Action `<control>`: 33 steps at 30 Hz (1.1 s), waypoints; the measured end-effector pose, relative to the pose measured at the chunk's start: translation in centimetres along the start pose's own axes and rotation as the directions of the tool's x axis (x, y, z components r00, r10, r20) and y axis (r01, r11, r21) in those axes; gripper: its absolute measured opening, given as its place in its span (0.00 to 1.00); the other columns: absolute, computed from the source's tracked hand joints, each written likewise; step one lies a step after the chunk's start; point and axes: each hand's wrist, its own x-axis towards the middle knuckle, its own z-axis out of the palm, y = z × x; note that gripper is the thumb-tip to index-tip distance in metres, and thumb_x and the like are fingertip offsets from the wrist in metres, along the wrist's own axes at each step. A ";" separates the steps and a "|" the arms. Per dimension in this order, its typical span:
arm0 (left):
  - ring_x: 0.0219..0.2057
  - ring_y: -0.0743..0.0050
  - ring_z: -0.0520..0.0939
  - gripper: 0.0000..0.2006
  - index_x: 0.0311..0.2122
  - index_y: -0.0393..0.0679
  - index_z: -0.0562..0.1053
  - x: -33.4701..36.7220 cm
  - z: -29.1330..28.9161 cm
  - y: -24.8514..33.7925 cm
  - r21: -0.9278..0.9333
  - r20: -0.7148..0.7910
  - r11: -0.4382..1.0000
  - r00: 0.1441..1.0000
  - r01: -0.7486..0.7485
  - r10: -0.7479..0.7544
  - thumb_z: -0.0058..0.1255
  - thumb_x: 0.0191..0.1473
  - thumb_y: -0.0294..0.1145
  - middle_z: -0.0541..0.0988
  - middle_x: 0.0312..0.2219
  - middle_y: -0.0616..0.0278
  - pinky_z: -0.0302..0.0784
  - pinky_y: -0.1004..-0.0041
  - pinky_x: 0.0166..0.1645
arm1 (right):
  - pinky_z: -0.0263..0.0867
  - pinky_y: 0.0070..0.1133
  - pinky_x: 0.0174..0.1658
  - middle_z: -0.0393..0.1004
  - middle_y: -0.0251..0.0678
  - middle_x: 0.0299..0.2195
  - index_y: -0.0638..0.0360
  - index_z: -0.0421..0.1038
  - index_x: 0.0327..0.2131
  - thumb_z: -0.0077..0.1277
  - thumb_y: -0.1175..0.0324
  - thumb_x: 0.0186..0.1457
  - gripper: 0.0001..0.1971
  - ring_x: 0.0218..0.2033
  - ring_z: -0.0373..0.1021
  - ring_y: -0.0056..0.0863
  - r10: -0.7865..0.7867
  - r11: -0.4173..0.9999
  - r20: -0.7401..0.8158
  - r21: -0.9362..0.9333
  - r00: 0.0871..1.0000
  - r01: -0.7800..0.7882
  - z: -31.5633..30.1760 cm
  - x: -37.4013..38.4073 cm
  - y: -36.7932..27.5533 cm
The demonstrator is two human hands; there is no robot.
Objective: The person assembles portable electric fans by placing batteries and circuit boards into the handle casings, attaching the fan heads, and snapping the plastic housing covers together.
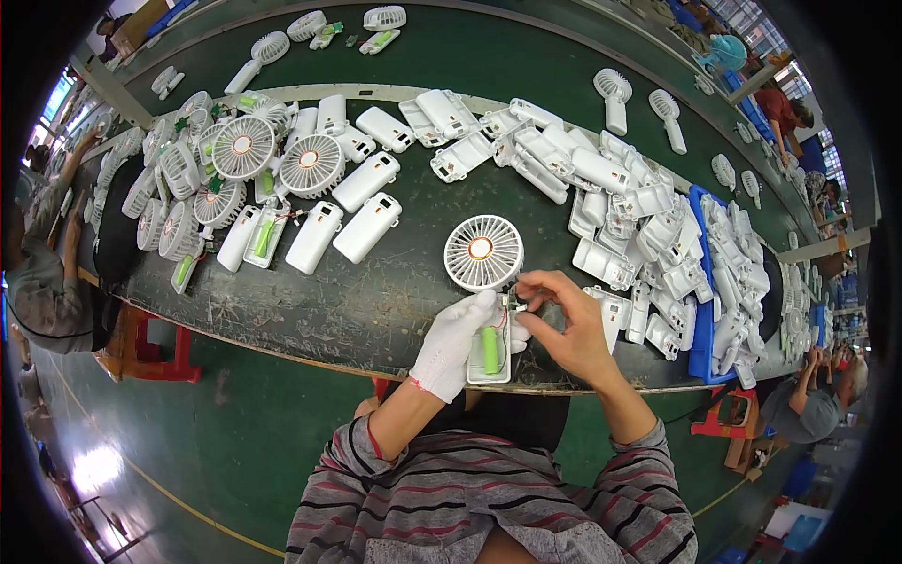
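Observation:
A white handheld fan point(483, 252) lies near the table's front edge, its round grille pointing away from me. Its handle is uncovered and shows a green battery point(489, 351) and thin red wires. My left hand point(453, 340), in a white glove, is closed around the handle's left side. My bare right hand point(567, 324) works at the neck of the fan, thumb and fingertips curled close together by a small circuit board point(512, 303). What those fingertips pinch is too small to make out.
Left of me lie several fans point(243, 148) and white handle covers point(367, 227). White shells point(601, 169) are heaped to the right, next to a blue crate point(697, 348) full of more. Beyond runs a green conveyor point(526, 56) carrying fans. Other people sit at both sides.

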 end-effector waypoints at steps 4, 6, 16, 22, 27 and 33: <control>0.28 0.67 0.79 0.17 0.46 0.34 0.65 -0.2 1.3 -0.7 0.022 -0.050 1.000 0.999 -0.001 0.002 0.35 0.61 0.37 0.76 0.31 0.54 0.78 0.71 0.34 | 0.67 0.16 0.35 0.71 0.38 0.35 0.64 0.66 0.43 0.56 0.82 0.41 0.21 0.35 0.70 0.24 -0.070 0.995 0.028 -0.071 0.997 0.072 0.7 0.5 0.4; 0.28 0.68 0.79 0.17 0.46 0.34 0.65 -0.3 1.3 -0.6 0.020 -0.026 1.000 1.000 0.000 0.000 0.35 0.61 0.38 0.76 0.31 0.54 0.78 0.71 0.34 | 0.69 0.16 0.34 0.70 0.38 0.33 0.65 0.66 0.42 0.55 0.84 0.41 0.21 0.35 0.71 0.23 -0.093 0.992 -0.173 -0.099 0.981 0.076 1.4 0.1 0.9; 0.29 0.68 0.79 0.15 0.43 0.34 0.67 -0.3 0.9 -0.3 -0.062 0.057 0.998 0.998 -0.005 0.009 0.36 0.61 0.37 0.75 0.32 0.55 0.78 0.71 0.35 | 0.66 0.15 0.38 0.71 0.38 0.36 0.69 0.69 0.34 0.46 0.88 0.43 0.12 0.34 0.69 0.20 0.185 0.928 -0.080 0.343 0.979 -0.147 0.6 -0.6 1.1; 0.33 0.70 0.78 0.15 0.44 0.34 0.67 0.2 1.0 -0.8 -0.138 -0.073 0.990 0.997 0.015 -0.025 0.38 0.60 0.35 0.74 0.36 0.56 0.76 0.72 0.35 | 0.66 0.20 0.37 0.75 0.38 0.31 0.67 0.73 0.27 0.52 0.84 0.42 0.05 0.32 0.70 0.26 0.088 0.968 0.050 0.230 0.995 -0.097 -0.3 -0.8 0.7; 0.34 0.70 0.77 0.15 0.46 0.34 0.67 0.8 -0.4 -1.4 -0.174 -0.051 0.985 0.999 -0.004 -0.005 0.39 0.59 0.33 0.74 0.37 0.56 0.76 0.70 0.37 | 0.67 0.25 0.33 0.75 0.38 0.29 0.65 0.72 0.27 0.55 0.79 0.41 0.06 0.30 0.70 0.34 -0.268 0.911 0.089 -0.302 0.959 0.283 0.7 -1.3 0.4; 0.33 0.70 0.77 0.13 0.43 0.33 0.68 1.2 -0.9 -1.7 -0.205 -0.009 0.979 1.000 0.014 -0.016 0.40 0.58 0.31 0.74 0.35 0.56 0.75 0.69 0.38 | 0.62 0.15 0.27 0.73 0.33 0.24 0.67 0.71 0.27 0.54 0.81 0.44 0.04 0.24 0.67 0.17 0.144 0.977 0.082 -0.171 0.986 -0.128 0.3 -0.9 0.6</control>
